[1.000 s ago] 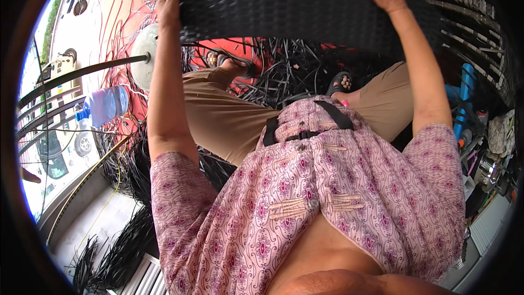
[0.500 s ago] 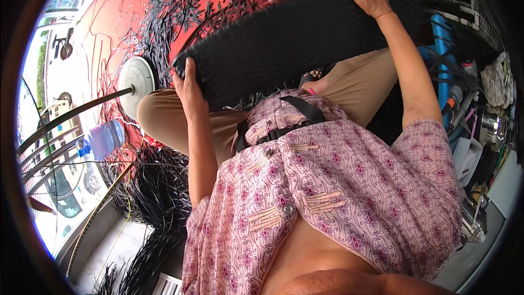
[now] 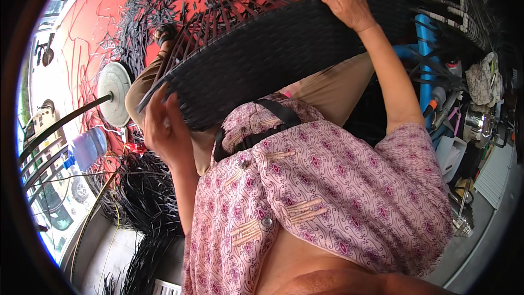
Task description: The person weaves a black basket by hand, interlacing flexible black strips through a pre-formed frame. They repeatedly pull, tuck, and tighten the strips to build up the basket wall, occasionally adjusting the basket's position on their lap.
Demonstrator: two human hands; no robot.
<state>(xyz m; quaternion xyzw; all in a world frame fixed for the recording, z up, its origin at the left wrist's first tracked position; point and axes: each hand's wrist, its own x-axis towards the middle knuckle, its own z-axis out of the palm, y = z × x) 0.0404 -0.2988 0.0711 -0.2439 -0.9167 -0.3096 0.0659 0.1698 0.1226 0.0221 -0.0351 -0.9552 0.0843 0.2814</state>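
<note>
A long black woven panel (image 3: 256, 60) lies tilted across my lap, its far edge bristling with loose dark strips (image 3: 218, 19). My right hand (image 3: 349, 3) is closed over the panel's far edge, toward its right end, with the fingers pointing left. At the panel's left end is my left hand (image 3: 166, 128), raised beside the corner. Motion smears its fingers, so whether they pinch a strip cannot be told. My legs in brown trousers (image 3: 344, 84) are spread beneath the panel.
Black strip scraps cover the red floor (image 3: 87, 38). To the left are a round pale disc base (image 3: 113, 90) with a curved dark strip, a clear bottle (image 3: 90, 147) and a heap of black strips (image 3: 147, 186). Right are a blue frame (image 3: 426, 60), tools and a white container (image 3: 452, 155).
My left hand has come off the panel's left edge and moved down and left. The panel has tilted, showing more loose strips along its far edge. The whole view has shifted slightly.
</note>
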